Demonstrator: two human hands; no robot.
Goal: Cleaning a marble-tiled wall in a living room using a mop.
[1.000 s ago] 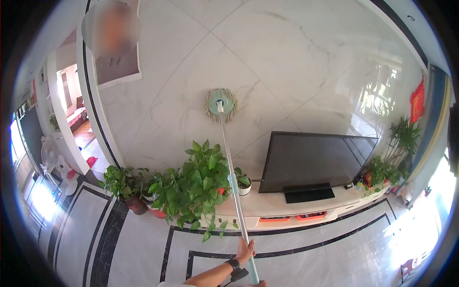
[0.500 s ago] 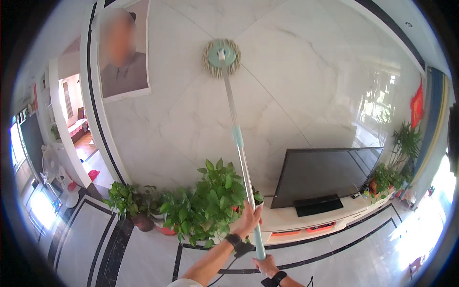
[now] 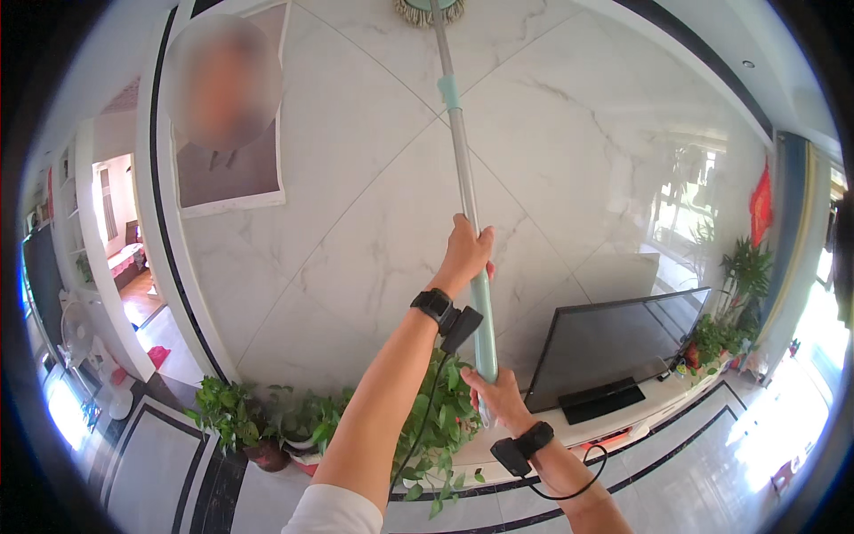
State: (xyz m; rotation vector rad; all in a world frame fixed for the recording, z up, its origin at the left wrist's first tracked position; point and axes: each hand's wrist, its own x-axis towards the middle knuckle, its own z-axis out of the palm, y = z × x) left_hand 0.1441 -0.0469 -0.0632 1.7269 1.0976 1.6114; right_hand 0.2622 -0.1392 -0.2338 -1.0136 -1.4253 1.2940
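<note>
Two hands [image 3: 464,254] [image 3: 503,399] grip the mop [image 3: 465,178] (mostly above them).

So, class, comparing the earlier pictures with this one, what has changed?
The mop head has moved up the wall, so the frame's top now partly cuts it off. The left grip and right grip have risen with the pole, both holding it; neither visibly let go. The television and potted plants stayed in place.

Mop handle [image 3: 465,178] silver, mint; strands [image 3: 416,18] seemingly beige; wall [image 3: 543,169] white, grey-veined; 2 wristbands [image 3: 436,307] black.
</note>
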